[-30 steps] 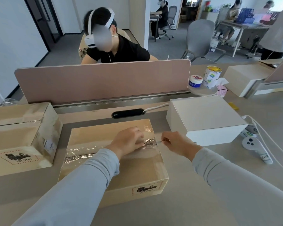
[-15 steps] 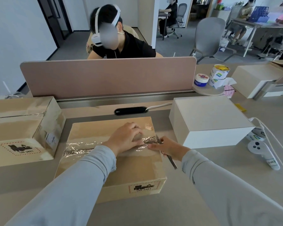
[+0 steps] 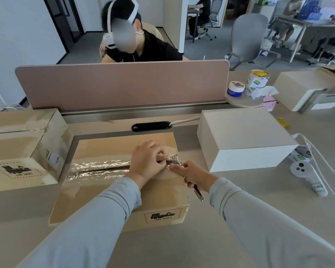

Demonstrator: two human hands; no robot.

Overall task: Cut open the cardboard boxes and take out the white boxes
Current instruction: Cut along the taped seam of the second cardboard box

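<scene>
Right hand point(image 3: 193, 176) moved in, gripping cutter point(image 3: 199, 194); left hand point(image 3: 146, 165) fingers point(image 3: 157, 149) pinch tape point(image 3: 97, 167) end. Seam looks slit; next: peel, open cardboard box point(image 3: 112, 147).

On the worktop point(image 3: 230, 219) a cardboard box point(image 3: 108, 190) lies flat, crinkled clear tape point(image 3: 97, 167) running along its top seam. The left grip point(image 3: 147, 163) pinches the tape's lifted end near the box's right edge. The right grip point(image 3: 193, 176) touches that same end with its forefinger while curled round a slim metal cutter point(image 3: 199, 193). A second taped cardboard box point(image 3: 21, 147) sits at the left and a white box point(image 3: 246, 136) at the right.
</scene>
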